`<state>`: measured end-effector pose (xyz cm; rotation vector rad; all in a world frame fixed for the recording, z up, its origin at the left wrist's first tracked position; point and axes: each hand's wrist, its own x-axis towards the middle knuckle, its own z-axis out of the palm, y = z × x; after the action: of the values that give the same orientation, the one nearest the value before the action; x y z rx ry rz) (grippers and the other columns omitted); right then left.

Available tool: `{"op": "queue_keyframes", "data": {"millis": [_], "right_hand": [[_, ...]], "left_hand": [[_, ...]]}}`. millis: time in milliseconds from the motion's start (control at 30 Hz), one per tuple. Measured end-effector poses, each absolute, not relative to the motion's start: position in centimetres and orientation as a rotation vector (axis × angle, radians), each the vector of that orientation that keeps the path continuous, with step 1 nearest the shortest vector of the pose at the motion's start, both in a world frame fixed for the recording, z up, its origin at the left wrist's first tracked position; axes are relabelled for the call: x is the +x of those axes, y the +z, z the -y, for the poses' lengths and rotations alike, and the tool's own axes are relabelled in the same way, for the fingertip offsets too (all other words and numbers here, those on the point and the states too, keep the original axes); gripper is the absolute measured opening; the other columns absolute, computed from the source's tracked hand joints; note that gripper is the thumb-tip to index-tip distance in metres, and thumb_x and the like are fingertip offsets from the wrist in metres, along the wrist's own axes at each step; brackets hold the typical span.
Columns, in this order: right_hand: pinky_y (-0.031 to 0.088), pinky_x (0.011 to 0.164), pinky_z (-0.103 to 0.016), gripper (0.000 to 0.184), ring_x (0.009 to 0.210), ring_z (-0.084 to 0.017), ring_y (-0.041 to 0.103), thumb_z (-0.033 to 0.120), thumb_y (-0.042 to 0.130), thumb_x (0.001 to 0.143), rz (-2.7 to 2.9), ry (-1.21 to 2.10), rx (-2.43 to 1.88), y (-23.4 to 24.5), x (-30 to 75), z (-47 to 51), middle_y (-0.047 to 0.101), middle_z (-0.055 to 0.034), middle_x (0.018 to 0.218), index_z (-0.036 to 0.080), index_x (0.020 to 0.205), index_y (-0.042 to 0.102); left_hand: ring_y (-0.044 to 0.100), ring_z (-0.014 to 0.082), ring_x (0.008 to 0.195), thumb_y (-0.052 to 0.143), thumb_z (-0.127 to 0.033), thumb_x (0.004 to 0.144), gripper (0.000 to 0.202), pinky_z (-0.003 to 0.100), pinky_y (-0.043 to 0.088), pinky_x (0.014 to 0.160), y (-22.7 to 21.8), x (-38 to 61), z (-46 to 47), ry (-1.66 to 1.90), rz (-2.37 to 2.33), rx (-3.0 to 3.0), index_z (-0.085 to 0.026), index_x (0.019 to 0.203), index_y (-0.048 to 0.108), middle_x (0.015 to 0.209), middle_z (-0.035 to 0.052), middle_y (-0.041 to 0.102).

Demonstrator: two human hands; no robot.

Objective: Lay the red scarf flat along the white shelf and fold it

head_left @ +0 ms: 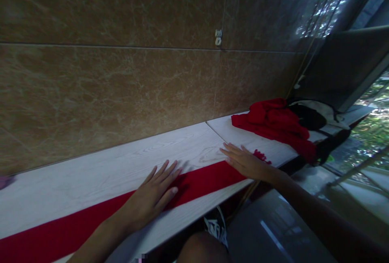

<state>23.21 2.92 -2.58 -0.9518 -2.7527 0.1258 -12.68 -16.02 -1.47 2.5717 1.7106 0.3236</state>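
Note:
A long red scarf lies flat along the pale wood-grain tabletop, running from the lower left toward the right. Its fringe shows just past my right hand. My left hand rests on the middle stretch of the scarf, fingers stretched out and spread. Near the fringed end, my right hand also lies flat over the cloth with its fingers extended. Neither hand grips anything. Part of the scarf is hidden under my hands and left forearm.
A heap of red cloth sits farther right, with a black and white bag behind it. A brown marbled wall borders the table's back, bearing a small white hook. Windows stand at the right. My knee is below the front edge.

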Motion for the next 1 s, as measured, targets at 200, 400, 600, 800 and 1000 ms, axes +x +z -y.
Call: {"op": "queue_keyframes", "data": {"millis": [200,400,600,800,1000], "right_hand": [[0.028,0.115,-0.073,0.059,0.151,-0.036,0.030,0.052,0.040,0.106,2.832,-0.071,-0.920,-5.2,24.1,-1.6,0.036,-0.0146,0.162,0.023,0.157,0.039],[0.028,0.117,-0.071,0.055,0.151,-0.034,0.028,0.048,0.032,0.108,2.846,0.139,-0.873,-4.4,25.2,-3.2,0.035,-0.0113,0.163,0.028,0.159,0.035],[0.024,0.119,-0.069,0.055,0.153,-0.031,0.024,0.042,0.023,0.109,2.715,0.146,-1.130,-3.5,26.5,-5.7,0.028,-0.0122,0.166,0.025,0.160,0.033],[0.019,0.120,-0.069,0.053,0.153,-0.032,0.024,0.039,0.034,0.107,2.824,0.090,-1.098,-4.7,25.3,-7.0,0.030,-0.0138,0.165,0.023,0.157,0.041],[0.018,0.117,-0.074,0.053,0.153,-0.034,0.026,0.041,0.040,0.106,2.814,0.150,-1.058,-2.6,20.3,-11.1,0.033,-0.0147,0.163,0.024,0.156,0.042]], "left_hand": [[0.016,0.0329,0.156,0.045,-0.052,0.105,0.068,0.061,0.012,0.127,-2.6,-13.2,17.1,0.209,-1.621,2.617,-0.038,0.163,0.011,0.169,0.0021,0.014],[0.015,0.0370,0.155,0.046,-0.056,0.103,0.071,0.067,0.017,0.123,-1.7,-13.9,18.5,0.098,-1.624,2.564,-0.042,0.162,0.009,0.169,0.0024,0.010],[0.011,0.0354,0.156,0.039,-0.054,0.106,0.061,0.069,0.018,0.122,-0.7,-9.8,15.6,0.276,-1.713,2.500,-0.042,0.162,0.017,0.169,0.0001,0.014],[0.015,0.0320,0.156,0.033,-0.056,0.107,0.057,0.065,0.016,0.125,-2.1,-4.1,12.2,0.268,-1.580,2.520,-0.037,0.161,0.026,0.168,0.0028,0.019],[0.022,0.0331,0.155,0.031,-0.053,0.108,0.056,0.066,0.022,0.122,-3.0,-6.5,10.4,0.247,-1.807,2.436,-0.032,0.160,0.032,0.166,0.0059,0.028]]}}
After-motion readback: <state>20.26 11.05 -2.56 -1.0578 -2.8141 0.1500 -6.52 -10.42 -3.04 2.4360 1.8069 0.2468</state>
